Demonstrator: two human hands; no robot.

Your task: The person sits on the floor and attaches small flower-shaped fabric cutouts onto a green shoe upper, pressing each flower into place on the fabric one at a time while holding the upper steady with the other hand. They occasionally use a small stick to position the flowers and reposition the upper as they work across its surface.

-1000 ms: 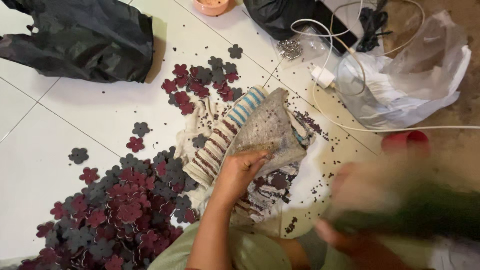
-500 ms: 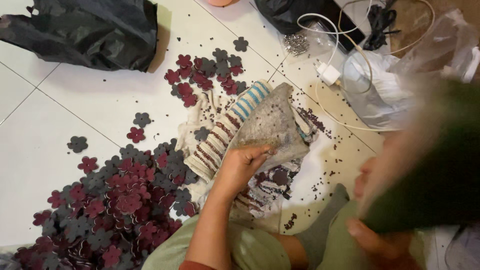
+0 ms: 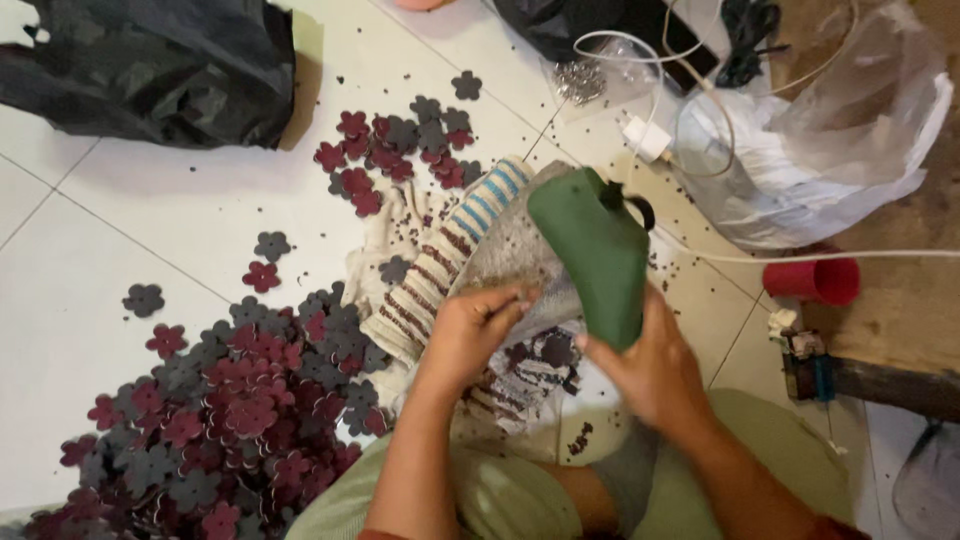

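Now the right hand (image 3: 655, 375) has brought the green iron (image 3: 595, 255) down over the striped cloth (image 3: 450, 265), fingers wrapped around its lower end. Left hand (image 3: 470, 335) presses the grey fabric (image 3: 510, 250) on the cloth, fingers curled together, beside the pile of felt flowers (image 3: 230, 400).

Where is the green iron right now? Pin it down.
In the head view, the green iron sits right of centre, gripped by the right hand, over the striped cloth.
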